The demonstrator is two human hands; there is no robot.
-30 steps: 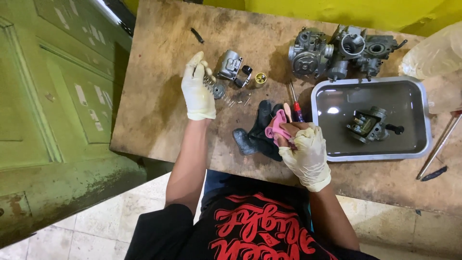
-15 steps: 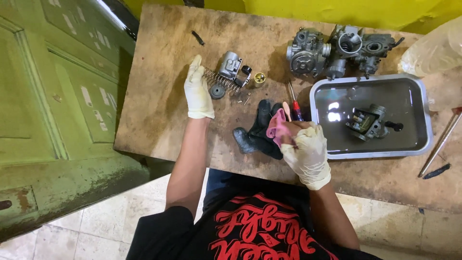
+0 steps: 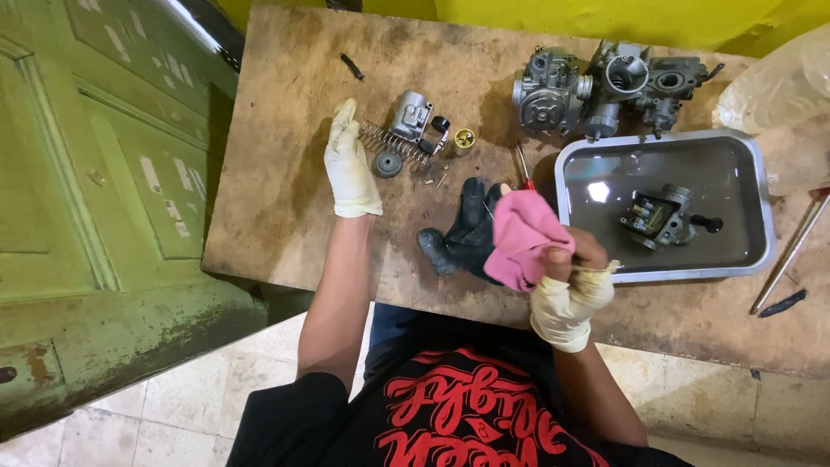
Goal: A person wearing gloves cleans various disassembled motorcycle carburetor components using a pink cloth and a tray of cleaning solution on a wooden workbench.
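Pink rag (image 3: 519, 238) bunched in right hand (image 3: 566, 290) – fingers clenched round it, above bench edge beside black glove (image 3: 467, 233). Left hand (image 3: 348, 164) flat, fingers extended, touching spring (image 3: 389, 143) near small carburetor part (image 3: 413, 117). Metal tray (image 3: 761, 207) right – 1 carburetor body (image 3: 659, 216) inside.

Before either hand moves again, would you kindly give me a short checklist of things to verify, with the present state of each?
1. Left hand gloved: ok, pale glove on, fingertips by the coiled metal spring.
2. Right hand grips the pink cloth: ok, cloth bunched in the fingers.
3. Small loose screws away from the worn wooden table edge: ok.
4. Grey carburettor body inside the shallow metal tray: ok.
5. Brass round cap near its parts: ok.
6. Right hand glove fully on: not ok, fingers look bare.
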